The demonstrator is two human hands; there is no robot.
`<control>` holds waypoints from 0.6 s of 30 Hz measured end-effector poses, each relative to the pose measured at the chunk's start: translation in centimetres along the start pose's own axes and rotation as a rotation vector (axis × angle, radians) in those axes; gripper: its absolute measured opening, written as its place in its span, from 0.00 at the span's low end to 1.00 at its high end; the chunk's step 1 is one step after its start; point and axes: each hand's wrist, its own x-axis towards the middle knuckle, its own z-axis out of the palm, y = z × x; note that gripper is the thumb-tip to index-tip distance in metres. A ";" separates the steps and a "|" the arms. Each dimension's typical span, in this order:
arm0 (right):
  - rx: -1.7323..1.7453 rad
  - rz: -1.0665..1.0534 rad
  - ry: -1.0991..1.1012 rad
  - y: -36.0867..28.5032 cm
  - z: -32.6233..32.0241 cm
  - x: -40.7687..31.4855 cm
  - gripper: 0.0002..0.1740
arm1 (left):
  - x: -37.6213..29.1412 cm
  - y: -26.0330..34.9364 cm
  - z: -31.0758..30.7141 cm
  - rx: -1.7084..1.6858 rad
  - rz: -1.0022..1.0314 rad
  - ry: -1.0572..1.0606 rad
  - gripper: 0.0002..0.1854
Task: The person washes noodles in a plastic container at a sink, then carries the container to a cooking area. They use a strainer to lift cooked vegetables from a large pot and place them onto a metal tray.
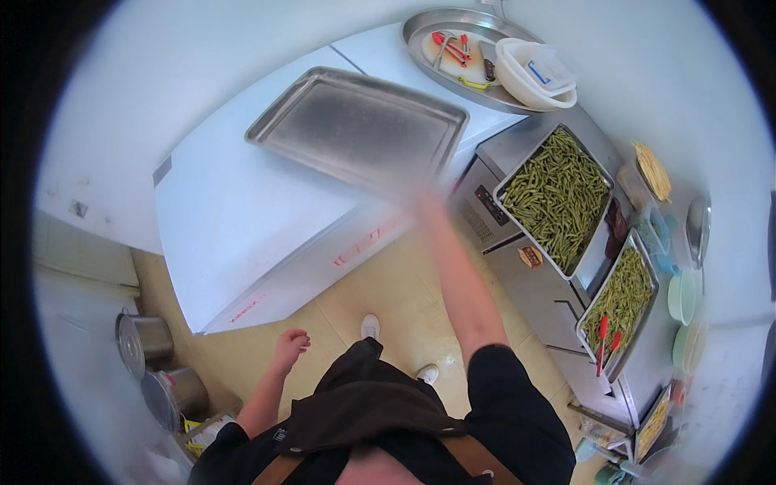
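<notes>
A shallow rectangular metal tray (357,124), bare inside, lies over the white top of a chest freezer (206,212). My right arm stretches forward to the tray's near right edge. A hazy blur covers my right hand (427,197) there, so its fingers and any grip on the rim cannot be made out. Lower down and to the left, my left hand (292,347) hangs in the air beyond the freezer's front side. Its fingers are loosely bent and hold nothing.
On the right, a steel counter (503,136) bears a tray of cut green beans (558,200) and a second tray of green vegetable pieces (618,291) with red-tipped tongs (602,342). A big round metal pan (418,39) stands behind. Lidded metal pots (151,339) sit at left.
</notes>
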 end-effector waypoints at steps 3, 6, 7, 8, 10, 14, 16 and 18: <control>-0.056 0.046 0.044 -0.7 -4.8 -7.5 0.13 | 3.5 3.5 -2.4 0.002 0.148 -0.057 0.10; 0.133 0.142 0.035 0.9 -11.7 -17.5 0.11 | 6.3 8.4 -4.5 -0.308 0.187 -0.049 0.09; 0.156 0.152 0.017 2.0 -14.1 -21.0 0.12 | 7.0 10.8 -5.3 -0.446 0.179 -0.071 0.10; 0.182 0.158 0.004 3.3 -16.1 -24.2 0.13 | 7.5 13.5 -5.7 -0.549 0.157 -0.055 0.12; 0.304 0.233 -0.013 6.1 -19.9 -31.0 0.14 | 6.3 19.5 -6.4 -0.710 0.284 -0.238 0.23; 0.374 0.339 -0.019 10.6 -26.6 -43.5 0.16 | -5.7 27.5 0.2 -0.699 0.605 -0.700 0.32; 0.434 0.302 0.000 12.9 -31.0 -50.1 0.18 | -15.6 28.4 7.4 -0.623 0.635 -0.991 0.31; 0.499 0.263 0.037 15.5 -37.0 -57.6 0.19 | -25.5 27.0 17.2 -0.550 0.536 -0.945 0.32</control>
